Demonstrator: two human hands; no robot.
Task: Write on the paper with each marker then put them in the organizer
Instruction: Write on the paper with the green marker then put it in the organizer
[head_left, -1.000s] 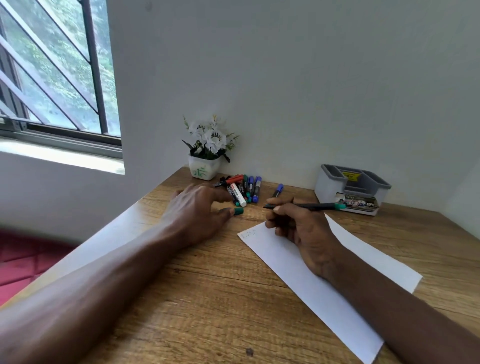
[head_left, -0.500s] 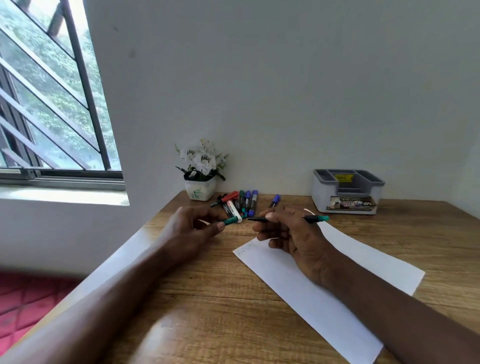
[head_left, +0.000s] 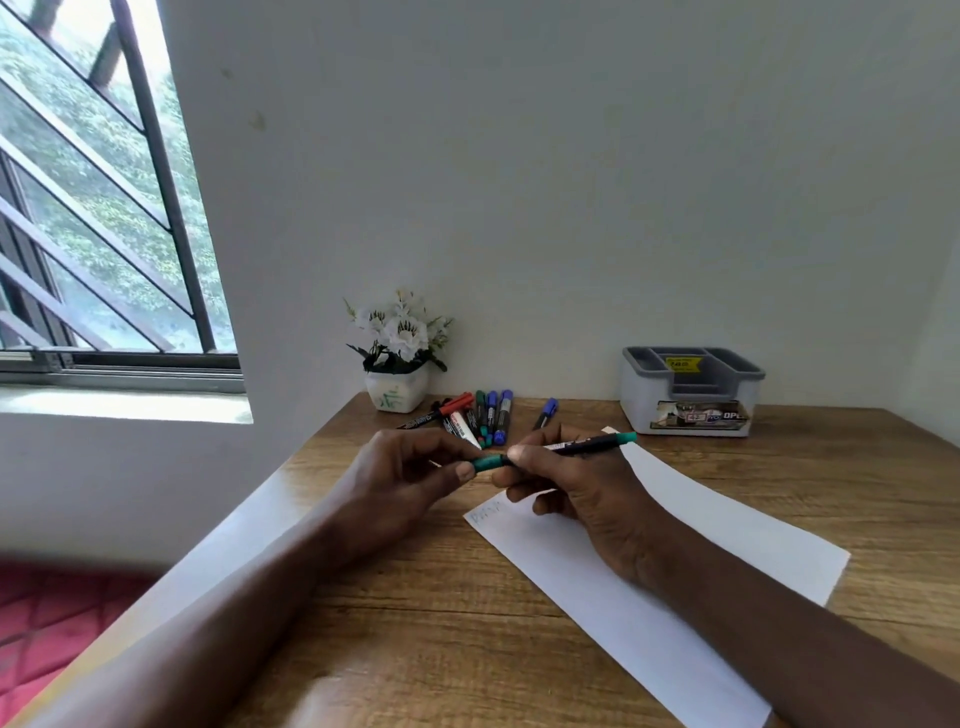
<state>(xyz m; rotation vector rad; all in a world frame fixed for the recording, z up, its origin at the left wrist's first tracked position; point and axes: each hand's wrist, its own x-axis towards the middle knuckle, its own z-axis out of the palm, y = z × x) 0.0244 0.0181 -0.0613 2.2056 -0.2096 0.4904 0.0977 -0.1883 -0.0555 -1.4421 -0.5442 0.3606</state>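
Observation:
My right hand (head_left: 571, 483) grips a black marker with a green end (head_left: 597, 443), held level above the white paper (head_left: 701, 551). My left hand (head_left: 410, 478) pinches the green cap (head_left: 491, 462) at the marker's tip end, right against my right thumb. Faint green writing marks the paper's near left corner. Several more markers (head_left: 480, 415) lie in a pile by the wall, and one blue marker (head_left: 546, 411) lies apart to their right. The grey organizer (head_left: 691, 389) stands at the back right; I see no markers in it.
A white pot of white flowers (head_left: 397, 358) stands at the back left by the wall. The wooden desk (head_left: 415, 623) ends at a pale left edge, with a window beyond it. Walls close the back and right.
My left hand has brought the green cap from the desk up to the marker's tip. My right hand lifted the marker off the paper. The camera has tilted upward.

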